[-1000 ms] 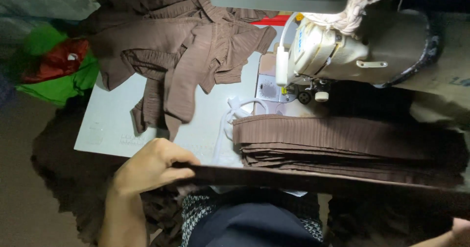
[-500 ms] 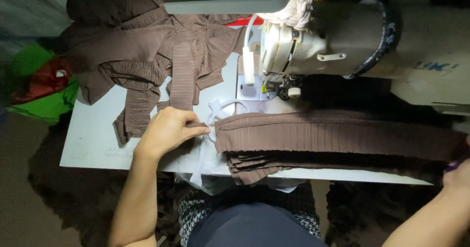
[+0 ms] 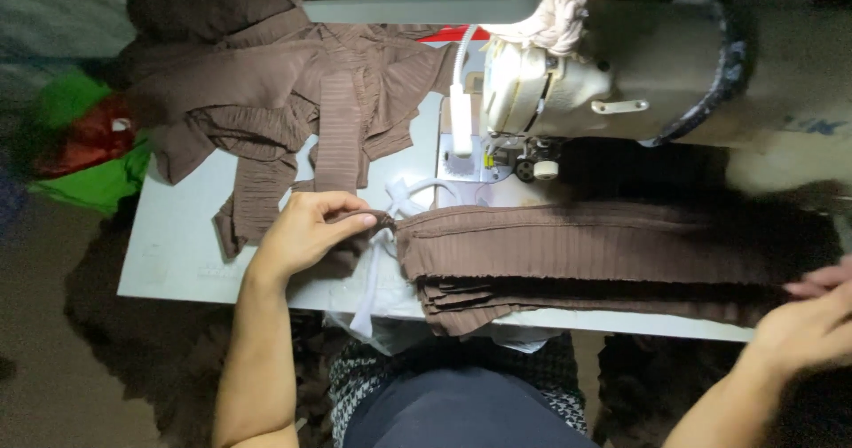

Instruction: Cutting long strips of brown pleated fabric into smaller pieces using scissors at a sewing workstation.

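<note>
Hands at both ends of a stack of brown pleated strips (image 3: 603, 253) lying across the white table (image 3: 177, 253), just in front of the sewing machine (image 3: 603, 66). Left hand (image 3: 306, 230) pinches the near end, fingers together. Right hand (image 3: 812, 319) rests on the far end, fingers blurred, grip unclear.

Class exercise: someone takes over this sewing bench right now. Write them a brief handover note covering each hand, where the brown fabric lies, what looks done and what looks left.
Left hand: pinching the left end of the top ribbed brown strip.
Right hand: at the strip's right end, blurred; grip unclear.
Strip stack: flat on the table, in front of the sewing machine.
Loose brown pieces: piled at the back left.
Done: strips stacked.
Left: nothing lies under the needle yet.
</note>
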